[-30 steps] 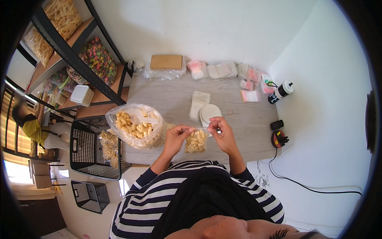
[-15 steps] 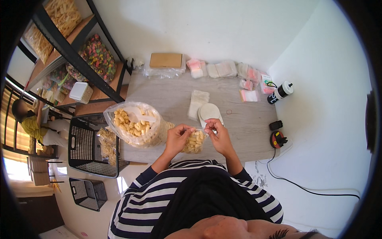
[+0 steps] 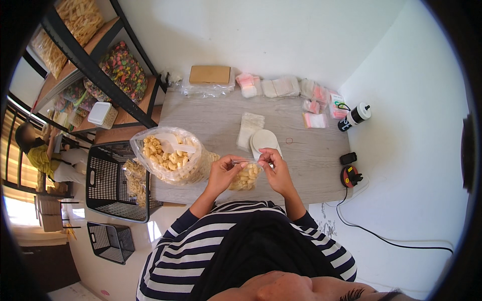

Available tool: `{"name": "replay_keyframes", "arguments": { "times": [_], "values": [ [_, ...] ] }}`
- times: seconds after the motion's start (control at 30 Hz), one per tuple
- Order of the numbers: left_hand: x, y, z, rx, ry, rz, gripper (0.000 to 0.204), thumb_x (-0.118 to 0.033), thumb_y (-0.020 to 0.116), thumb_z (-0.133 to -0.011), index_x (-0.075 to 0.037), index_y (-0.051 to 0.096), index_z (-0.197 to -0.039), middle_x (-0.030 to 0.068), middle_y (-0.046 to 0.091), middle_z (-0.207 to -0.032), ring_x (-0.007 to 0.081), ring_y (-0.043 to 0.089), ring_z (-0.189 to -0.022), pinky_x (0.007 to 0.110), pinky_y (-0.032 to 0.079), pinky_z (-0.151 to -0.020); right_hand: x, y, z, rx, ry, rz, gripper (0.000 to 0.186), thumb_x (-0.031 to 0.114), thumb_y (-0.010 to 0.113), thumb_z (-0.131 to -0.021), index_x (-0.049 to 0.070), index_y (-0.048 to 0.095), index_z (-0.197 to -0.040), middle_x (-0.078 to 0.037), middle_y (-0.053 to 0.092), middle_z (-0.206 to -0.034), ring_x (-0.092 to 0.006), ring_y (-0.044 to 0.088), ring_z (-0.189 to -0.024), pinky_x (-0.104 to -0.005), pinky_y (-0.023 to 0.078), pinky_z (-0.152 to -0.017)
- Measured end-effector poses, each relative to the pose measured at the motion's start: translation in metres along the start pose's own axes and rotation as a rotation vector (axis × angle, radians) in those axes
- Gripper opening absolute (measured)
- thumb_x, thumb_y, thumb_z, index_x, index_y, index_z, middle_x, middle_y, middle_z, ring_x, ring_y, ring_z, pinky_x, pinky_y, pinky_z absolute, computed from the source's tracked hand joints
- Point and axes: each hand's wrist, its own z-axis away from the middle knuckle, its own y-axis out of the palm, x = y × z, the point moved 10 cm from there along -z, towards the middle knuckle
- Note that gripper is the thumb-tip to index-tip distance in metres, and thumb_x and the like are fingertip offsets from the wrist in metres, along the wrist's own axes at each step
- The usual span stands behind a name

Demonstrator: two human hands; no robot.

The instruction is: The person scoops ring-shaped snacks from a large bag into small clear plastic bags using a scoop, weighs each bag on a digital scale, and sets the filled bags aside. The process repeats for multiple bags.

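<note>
Tabletop [image 3: 316,168] with grey wood lines lay under most of the things. By its left edge stood a black basket [image 3: 103,183] full of holes, with little bags of pasta [image 3: 134,186] inside. A big clear bag [image 3: 193,170] of macaroni sat near the left edge, its mouth wide open. A flat brown box [image 3: 210,74] lay by the far edge, close to the left corner. A black and white bottle [image 3: 354,117] stood near the far right corner.

The left hand [image 3: 224,174] had its thumb and finger pinched together on the left end of the top of a small clear bag [image 3: 244,180]. The right hand [image 3: 276,173] pinched the right end the same way. That small bag had macaroni in it and was near the middle of the near edge, between the hands. Just past the right hand was a white kitchen scale [image 3: 263,139]. A pale scoop [image 3: 173,144] lay in the big bag. Right of the scale was a thin red ring [image 3: 289,138].
</note>
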Motion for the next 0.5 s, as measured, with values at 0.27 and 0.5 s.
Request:
{"name": "replay_keyframes", "arguments": {
  "times": [0.27, 0.5],
  "values": [
    [0.001, 0.0, 0.002, 0.029, -0.001, 0.084, 0.014, -0.005, 0.068, -0.095, 0.001, 0.07, -0.108, 0.0062, 0.072, -0.099, 0.0098, 0.065, -0.092, 0.026, 0.053, -0.082, 0.006, -0.006, 0.001, -0.029, -0.066, 0.076, 0.032, 0.0, 0.062, -0.093, 0.002, 0.055, -0.125, -0.007, 0.063, -0.099, -0.0154, 0.06, -0.09, -0.0303, 0.048, -0.086],
    [-0.009, 0.008, 0.006, 0.057, 0.026, 0.009, 0.014, -0.004, 0.066, -0.096, 0.002, 0.071, -0.107, 0.007, 0.074, -0.103, 0.0077, 0.064, -0.09, 0.025, 0.053, -0.081, 0.019, 0.005, 0.002, 0.026, -0.056, 0.037, 0.041, 0.001, 0.063, -0.092, 0.001, 0.052, -0.132, -0.008, 0.063, -0.097, -0.0185, 0.061, -0.09, -0.0323, 0.049, -0.086]
  ]
}}
